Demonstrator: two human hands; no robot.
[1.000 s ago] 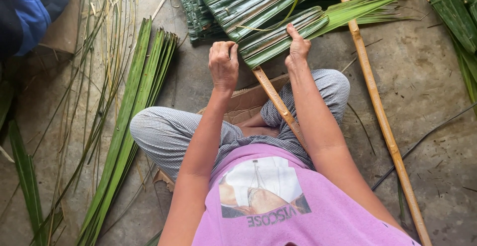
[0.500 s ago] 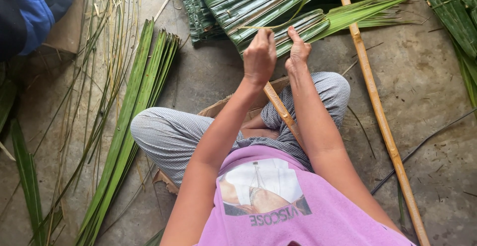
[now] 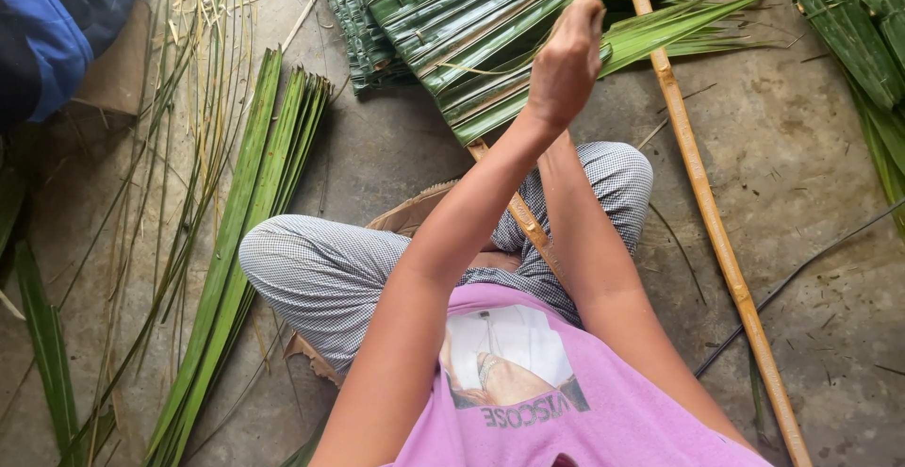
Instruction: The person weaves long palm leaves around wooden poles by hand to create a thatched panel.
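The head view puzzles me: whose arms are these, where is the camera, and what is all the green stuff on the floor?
No machine here: a person sits cross-legged on a concrete floor, and the camera is worn on their head, looking down, so the arms are their own. The left hand is raised over a panel of folded palm leaves fixed along a stick. Its fingers look pinched, perhaps on a thin strip; I cannot tell for sure. The right hand is hidden behind the left. Loose leaves lie to the left, and a second long stick to the right.
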